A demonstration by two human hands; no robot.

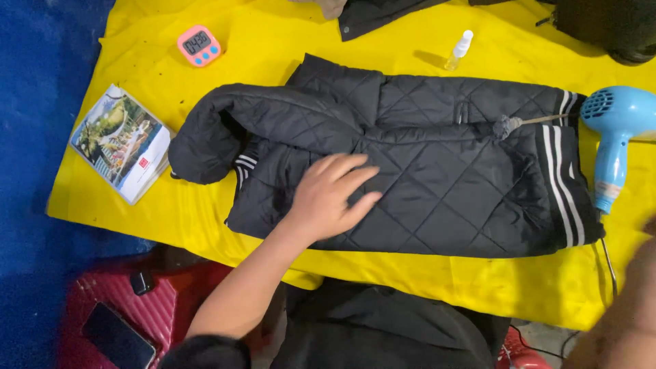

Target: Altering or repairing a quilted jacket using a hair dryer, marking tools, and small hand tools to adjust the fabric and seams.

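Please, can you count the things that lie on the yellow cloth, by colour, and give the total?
Black: 1, the quilted jacket under the left hand
Pink: 1, the timer
Light blue: 1, the hair dryer
Clear with white cap: 1, the spray bottle
Multicoloured: 1, the booklet
Total: 5

A bare left forearm [253, 273] emerges from a dark sleeve [205, 352]; dark clothing [383, 331] covers the lap.

Black quilted jacket [437, 171], folded flat, white-striped hem, on yellow cloth [273, 41]
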